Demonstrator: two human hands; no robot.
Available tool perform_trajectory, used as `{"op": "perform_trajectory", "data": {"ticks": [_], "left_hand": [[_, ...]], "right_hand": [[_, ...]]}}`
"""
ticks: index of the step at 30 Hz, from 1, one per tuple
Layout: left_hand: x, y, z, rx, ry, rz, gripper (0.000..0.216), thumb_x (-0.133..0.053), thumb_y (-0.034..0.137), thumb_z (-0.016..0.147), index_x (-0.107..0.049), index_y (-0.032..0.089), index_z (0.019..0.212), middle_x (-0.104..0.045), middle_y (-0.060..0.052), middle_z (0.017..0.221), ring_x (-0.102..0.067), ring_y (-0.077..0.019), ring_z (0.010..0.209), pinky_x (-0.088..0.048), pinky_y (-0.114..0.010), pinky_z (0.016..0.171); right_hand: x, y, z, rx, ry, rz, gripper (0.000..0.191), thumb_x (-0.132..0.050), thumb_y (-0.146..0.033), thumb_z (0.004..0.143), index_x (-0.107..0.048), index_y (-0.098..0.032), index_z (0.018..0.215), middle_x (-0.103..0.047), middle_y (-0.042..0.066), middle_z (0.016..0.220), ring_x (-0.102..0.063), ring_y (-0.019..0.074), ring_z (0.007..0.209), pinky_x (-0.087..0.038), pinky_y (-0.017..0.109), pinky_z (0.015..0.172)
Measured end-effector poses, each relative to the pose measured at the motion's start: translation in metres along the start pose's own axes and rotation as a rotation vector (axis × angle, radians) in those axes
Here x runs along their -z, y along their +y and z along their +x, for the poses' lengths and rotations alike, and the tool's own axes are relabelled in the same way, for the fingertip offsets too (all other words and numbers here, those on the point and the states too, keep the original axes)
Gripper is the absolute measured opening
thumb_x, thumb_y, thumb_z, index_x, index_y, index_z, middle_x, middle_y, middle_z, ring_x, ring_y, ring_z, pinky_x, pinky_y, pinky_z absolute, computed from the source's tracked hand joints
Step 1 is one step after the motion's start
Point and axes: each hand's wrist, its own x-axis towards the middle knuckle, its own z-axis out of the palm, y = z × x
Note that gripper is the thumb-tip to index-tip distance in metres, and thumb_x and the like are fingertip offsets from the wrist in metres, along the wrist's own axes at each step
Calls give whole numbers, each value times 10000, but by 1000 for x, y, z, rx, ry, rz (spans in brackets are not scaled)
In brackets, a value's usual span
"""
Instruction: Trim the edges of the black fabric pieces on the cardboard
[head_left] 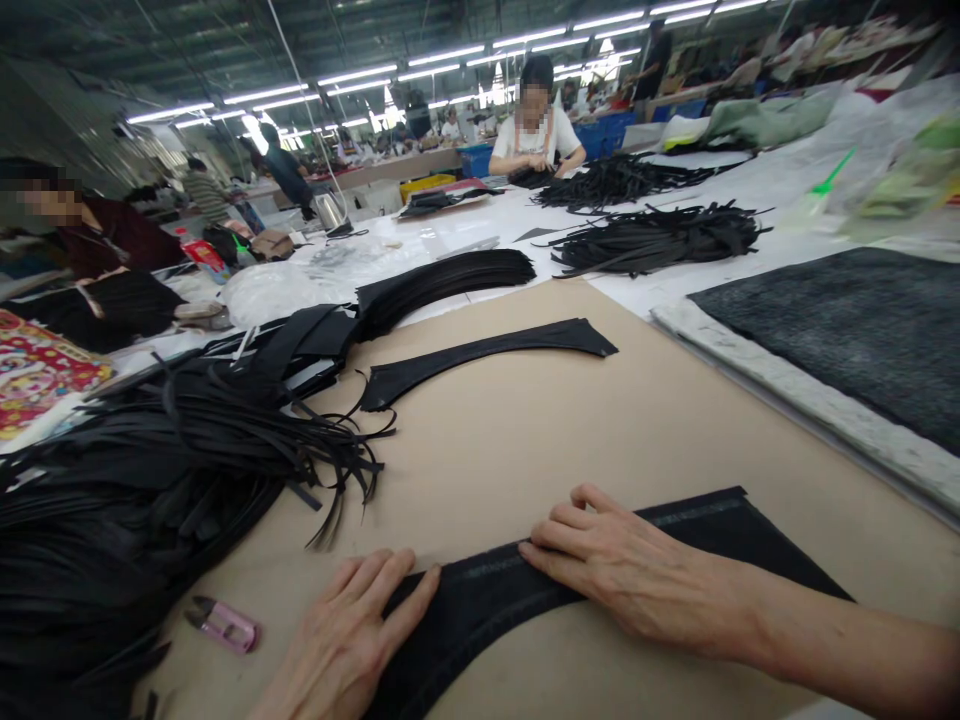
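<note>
A curved black fabric piece (pixel 487 600) with a folded strip along its upper edge lies on the tan board in front of me. My left hand (pixel 345 630) is on its left part, thumb on the cloth and fingers bent over the upper edge. At the middle of that same edge, my right hand (pixel 615 570) presses thumb and fingertips together on the fold. The undersides of both hands are hidden. Pink thread snips (pixel 223 625) rest left of my left hand. Farther up the board, a second curved black piece (pixel 487 352) lies flat.
Loose black strips (pixel 187 440) heap along the left side. A stack of curved black pieces (pixel 450 280) sits behind the board (pixel 600 440). Strip bundles (pixel 660 240) lie farther back. At right is a dark-topped slab (pixel 847 330). Co-workers sit opposite and at left.
</note>
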Motion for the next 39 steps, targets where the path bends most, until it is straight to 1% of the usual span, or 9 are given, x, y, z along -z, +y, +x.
{"op": "perform_trajectory", "data": {"ticks": [4, 9, 12, 18, 23, 28, 32, 36, 39], "left_hand": [[-1, 15, 17, 109, 44, -132, 569, -366, -37, 773, -545, 208, 1254, -606, -57, 1122, -531, -173, 1027, -451, -286, 862], [-9, 55, 57, 26, 43, -265, 508, -382, -10, 729, -547, 109, 1195, -640, -94, 1026, -576, -199, 883, -532, -314, 742], [-16, 68, 66, 39, 93, -276, 522, -374, -30, 683, -559, 81, 1159, -651, -104, 968, -592, -207, 835, -560, -323, 712], [-21, 57, 42, 150, 48, -343, 532, -348, -34, 733, -563, 105, 1200, -650, -106, 1036, -605, -184, 930, -568, -294, 823], [-18, 42, 4, 157, 64, -201, 517, -351, -24, 817, -539, 116, 1278, -649, -107, 1151, -588, -192, 1074, -544, -313, 914], [-4, 16, -47, 247, 17, -102, 504, -347, -6, 856, -546, 176, 1283, -654, -72, 1194, -576, -166, 1133, -526, -307, 948], [11, -3, -75, 346, 33, -23, 527, -338, -40, 786, -614, 193, 1171, -686, -49, 1106, -605, -172, 1074, -530, -335, 934], [11, 5, -59, 453, 151, 9, 476, -355, -48, 771, -636, 186, 1076, -681, -53, 1049, -605, -181, 1060, -513, -338, 951], [-5, 28, -22, 274, 173, -95, 507, -412, 8, 829, -527, 193, 1286, -654, -62, 1163, -595, -164, 1101, -498, -269, 948]], "right_hand": [[2, 1, 1, 0, -7, 8, 315, -493, -97, 951, -529, -165, 1256, -547, 60, 1017, -463, 220, 897, -333, 398, 886], [-3, 0, 0, 9, 33, -37, 329, -495, -91, 930, -533, -142, 1252, -551, 81, 1011, -461, 235, 906, -335, 406, 872], [-4, 1, -1, 15, 47, -40, 334, -499, -99, 931, -527, -130, 1262, -549, 77, 1013, -461, 234, 912, -335, 411, 871], [-4, 6, -6, 20, 59, -5, 346, -507, -105, 945, -519, -144, 1288, -559, 72, 1047, -468, 224, 913, -354, 393, 863], [-16, 8, -9, 69, 144, 23, 421, -460, -77, 899, -510, -142, 1312, -569, 87, 1064, -490, 228, 897, -385, 387, 843], [-23, 10, -5, 120, 267, -37, 443, -377, -36, 846, -537, -140, 1246, -591, 88, 1045, -519, 238, 843, -412, 391, 784], [-22, 11, -2, 177, 320, -75, 454, -349, -13, 830, -527, -129, 1232, -593, 81, 1020, -526, 234, 838, -409, 386, 785], [-19, 10, -3, 137, 240, -92, 484, -384, -34, 827, -497, -126, 1288, -574, 91, 1058, -506, 241, 883, -385, 412, 828], [-6, 2, -9, 68, 103, -115, 419, -473, -109, 892, -492, -133, 1310, -564, 75, 1050, -478, 230, 905, -376, 411, 842]]}}
